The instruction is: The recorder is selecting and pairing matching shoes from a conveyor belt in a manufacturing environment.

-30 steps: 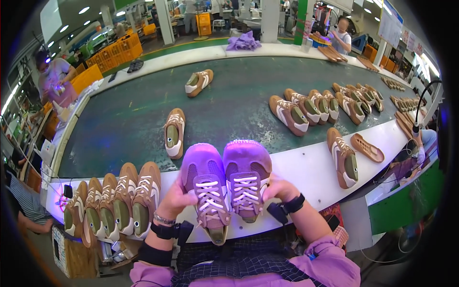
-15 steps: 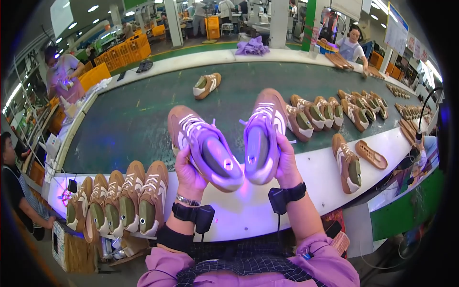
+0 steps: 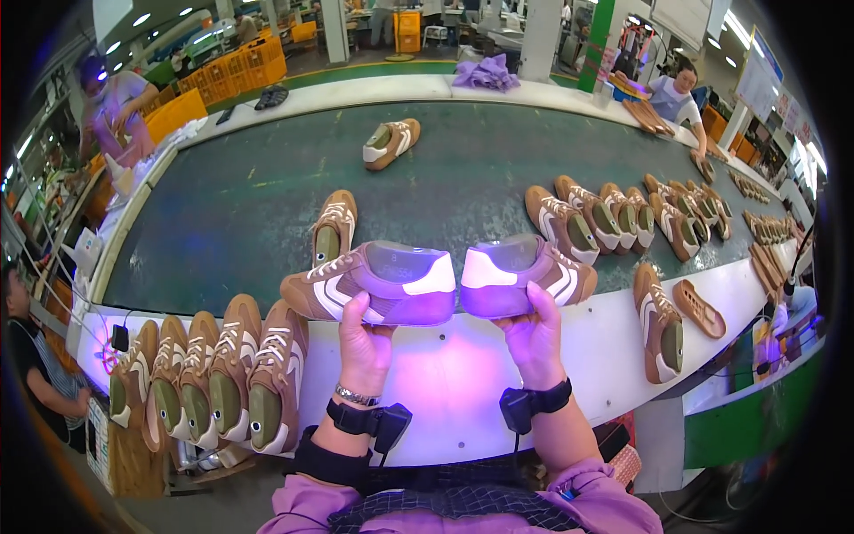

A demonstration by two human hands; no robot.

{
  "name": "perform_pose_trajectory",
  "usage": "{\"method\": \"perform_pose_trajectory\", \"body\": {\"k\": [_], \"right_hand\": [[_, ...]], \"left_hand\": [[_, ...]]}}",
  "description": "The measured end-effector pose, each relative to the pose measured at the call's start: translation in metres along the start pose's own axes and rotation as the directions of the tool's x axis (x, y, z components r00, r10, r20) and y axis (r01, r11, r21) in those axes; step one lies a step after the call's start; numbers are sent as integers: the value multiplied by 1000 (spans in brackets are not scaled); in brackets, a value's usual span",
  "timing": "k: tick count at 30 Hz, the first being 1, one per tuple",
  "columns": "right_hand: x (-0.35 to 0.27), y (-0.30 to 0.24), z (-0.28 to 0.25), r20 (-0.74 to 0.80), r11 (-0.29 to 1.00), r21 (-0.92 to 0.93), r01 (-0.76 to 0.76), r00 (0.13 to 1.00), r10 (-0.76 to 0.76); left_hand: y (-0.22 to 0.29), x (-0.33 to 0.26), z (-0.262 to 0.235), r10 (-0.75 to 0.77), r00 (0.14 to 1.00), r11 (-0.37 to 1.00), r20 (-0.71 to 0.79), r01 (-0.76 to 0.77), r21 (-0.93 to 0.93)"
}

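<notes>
Both my hands hold brown sneakers with white stripes up over the white table edge (image 3: 569,374). In my left hand (image 3: 363,350) is the left sneaker (image 3: 374,283), turned sideways with its toe to the left. My right hand (image 3: 534,343) grips the right sneaker (image 3: 527,274), toe to the right. Their white heels face each other across a narrow gap. A dark green shoe last fills each one. Violet light falls on them and on the tabletop below. Just behind the left sneaker, another brown sneaker (image 3: 336,222) rests on the green belt (image 3: 240,214).
Several lasted sneakers (image 3: 227,374) stand in a row at my left. More sneakers (image 3: 614,214) are on the belt to the right. One sneaker (image 3: 656,325) and a loose sole (image 3: 698,309) lie on the right tabletop. A co-worker (image 3: 678,93) reaches over at the far right.
Both sneakers have turned from toes away, soles tilted, to sideways with heels facing. My hands have moved slightly lower. A sneaker behind the left one has come into view on the belt.
</notes>
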State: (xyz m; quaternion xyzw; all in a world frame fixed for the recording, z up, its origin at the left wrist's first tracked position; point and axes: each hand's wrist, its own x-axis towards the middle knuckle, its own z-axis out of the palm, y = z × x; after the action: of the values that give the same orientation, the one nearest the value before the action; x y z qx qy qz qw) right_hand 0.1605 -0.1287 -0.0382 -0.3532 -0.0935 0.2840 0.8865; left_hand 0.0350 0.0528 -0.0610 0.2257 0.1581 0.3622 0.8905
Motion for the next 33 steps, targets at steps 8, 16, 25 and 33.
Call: {"method": "perform_pose_trajectory", "body": {"k": [8, 16, 25, 33], "right_hand": [[-8, 7, 4, 0, 1000, -5, -17, 1000, 17], [-7, 8, 2, 16, 1000, 3, -9, 1000, 9], [-8, 10, 2, 11, 1000, -8, -15, 1000, 15], [-8, 12, 3, 9, 1000, 7, -24, 1000, 24]], "left_hand": [[1, -1, -2, -4, 1000, 1000, 14, 4, 6], [-2, -3, 0, -7, 1000, 1000, -16, 7, 17], [-1, -4, -2, -23, 1000, 1000, -22, 23, 15], [-1, -4, -2, -24, 999, 1000, -22, 24, 7]]}}
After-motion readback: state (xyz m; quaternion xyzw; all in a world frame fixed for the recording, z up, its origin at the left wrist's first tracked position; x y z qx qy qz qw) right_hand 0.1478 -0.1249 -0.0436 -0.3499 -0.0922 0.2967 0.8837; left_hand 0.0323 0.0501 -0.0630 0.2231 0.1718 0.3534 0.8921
